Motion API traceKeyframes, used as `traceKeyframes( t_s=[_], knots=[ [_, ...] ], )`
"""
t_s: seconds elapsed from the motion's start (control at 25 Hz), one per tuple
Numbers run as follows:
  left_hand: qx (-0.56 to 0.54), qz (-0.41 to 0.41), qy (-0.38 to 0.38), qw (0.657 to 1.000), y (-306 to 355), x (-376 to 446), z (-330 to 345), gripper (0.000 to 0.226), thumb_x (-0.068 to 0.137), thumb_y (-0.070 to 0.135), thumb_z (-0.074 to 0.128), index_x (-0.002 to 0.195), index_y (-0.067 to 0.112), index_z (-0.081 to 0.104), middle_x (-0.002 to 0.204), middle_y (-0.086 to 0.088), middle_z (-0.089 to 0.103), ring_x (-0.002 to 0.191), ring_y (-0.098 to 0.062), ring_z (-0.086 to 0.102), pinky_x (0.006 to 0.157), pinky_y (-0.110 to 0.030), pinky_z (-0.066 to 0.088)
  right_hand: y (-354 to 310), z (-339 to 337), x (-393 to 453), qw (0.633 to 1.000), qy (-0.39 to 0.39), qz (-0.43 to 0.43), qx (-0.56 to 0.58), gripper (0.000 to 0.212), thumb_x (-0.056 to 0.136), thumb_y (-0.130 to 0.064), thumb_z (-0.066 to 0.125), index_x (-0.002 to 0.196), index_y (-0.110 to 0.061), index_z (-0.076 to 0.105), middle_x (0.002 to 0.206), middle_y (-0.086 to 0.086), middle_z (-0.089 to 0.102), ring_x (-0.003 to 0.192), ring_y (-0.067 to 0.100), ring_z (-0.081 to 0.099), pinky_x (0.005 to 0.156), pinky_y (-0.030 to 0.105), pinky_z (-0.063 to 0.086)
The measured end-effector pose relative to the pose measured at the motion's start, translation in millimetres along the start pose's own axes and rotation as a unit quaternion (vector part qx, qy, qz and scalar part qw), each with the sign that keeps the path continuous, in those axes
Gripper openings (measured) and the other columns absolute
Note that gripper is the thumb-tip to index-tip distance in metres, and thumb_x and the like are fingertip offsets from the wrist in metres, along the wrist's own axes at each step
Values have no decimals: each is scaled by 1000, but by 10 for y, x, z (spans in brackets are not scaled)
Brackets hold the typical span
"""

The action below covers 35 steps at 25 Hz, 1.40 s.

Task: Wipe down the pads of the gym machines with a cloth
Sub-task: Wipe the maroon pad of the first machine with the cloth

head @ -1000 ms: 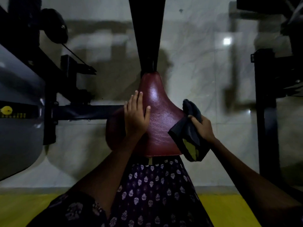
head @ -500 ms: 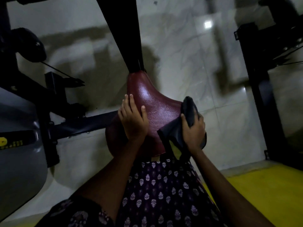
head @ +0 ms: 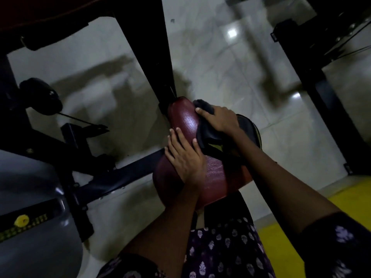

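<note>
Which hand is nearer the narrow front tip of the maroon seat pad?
Right. The right hand presses the dark cloth against the maroon seat pad just beside its tip, while the left hand rests flat farther back, on the pad's middle.

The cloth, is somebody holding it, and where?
The right hand presses the dark cloth onto the red seat pad, gripping its upper end. The left hand only rests flat.

Glossy pale marble floor (head: 230,63) meets a yellow strip (head: 285,243).
</note>
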<state>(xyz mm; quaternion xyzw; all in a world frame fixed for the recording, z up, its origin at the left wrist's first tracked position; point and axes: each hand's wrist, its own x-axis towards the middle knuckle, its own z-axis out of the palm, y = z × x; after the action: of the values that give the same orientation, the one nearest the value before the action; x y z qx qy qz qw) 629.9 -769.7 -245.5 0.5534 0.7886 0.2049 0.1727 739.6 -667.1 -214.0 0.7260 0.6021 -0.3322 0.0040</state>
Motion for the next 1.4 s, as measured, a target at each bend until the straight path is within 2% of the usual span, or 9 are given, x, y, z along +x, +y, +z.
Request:
traceKeyframes(
  t_s=[0.2,0.56,0.68,0.8,0.92,1.08,1.2,1.28,1.4],
  knots=[
    [-12,20,9,1000,-22,28,2,54,96,35,34,140,5,38,143,-16,42,129,-33,42,105,-52,33,437,-95,-266,991,25,-123,35,55,88,-62,43,124,-22,57,109,10,67,103,33,59,85,43,42],
    [-18,20,29,999,-34,42,21,53,96,35,37,137,3,42,140,-18,46,126,-33,46,100,-50,36,458,-11,-236,994,41,-90,-41,71,79,-75,26,133,-34,49,109,5,66,104,30,57,87,45,38],
    [-25,24,31,999,-25,49,16,53,95,35,37,136,1,44,139,-19,47,124,-33,48,99,-49,37,862,-4,-460,994,88,7,62,63,80,-70,38,126,-31,56,112,4,66,104,28,58,86,42,43],
    [-18,18,30,999,-11,63,42,54,94,34,38,136,0,43,140,-20,46,125,-35,47,100,-48,35,1059,31,-585,909,107,175,362,46,83,-51,61,122,-28,60,115,0,66,104,19,60,84,30,46],
    [-6,22,27,999,-15,58,31,56,92,33,39,137,-1,42,140,-21,45,124,-36,47,100,-49,35,1058,223,-852,887,182,202,374,48,84,-51,59,122,-22,58,118,4,63,108,24,58,90,38,47],
    [5,22,32,999,20,67,40,56,92,33,37,136,-1,43,138,-21,47,122,-37,49,99,-49,37,830,643,-1277,899,331,222,183,65,80,-58,50,132,-19,53,127,10,56,115,31,51,95,43,42],
    [26,34,46,998,-7,48,75,55,93,33,36,136,-1,44,138,-20,47,122,-37,49,99,-48,36,1037,514,-1088,907,253,196,276,57,81,-47,61,131,-21,54,123,5,58,111,25,53,89,34,43],
    [17,28,57,998,2,72,88,55,93,33,36,136,-1,43,139,-20,46,122,-37,49,100,-49,37,1227,339,-929,850,179,218,444,44,82,-39,65,122,-20,60,113,0,64,105,20,60,85,29,46],
    [21,37,53,998,-5,45,66,55,95,34,33,138,1,41,140,-19,45,124,-36,48,100,-50,36,1118,435,-1072,824,239,251,447,46,83,-39,65,124,-19,57,114,0,62,111,23,57,90,33,46]
  ],
)
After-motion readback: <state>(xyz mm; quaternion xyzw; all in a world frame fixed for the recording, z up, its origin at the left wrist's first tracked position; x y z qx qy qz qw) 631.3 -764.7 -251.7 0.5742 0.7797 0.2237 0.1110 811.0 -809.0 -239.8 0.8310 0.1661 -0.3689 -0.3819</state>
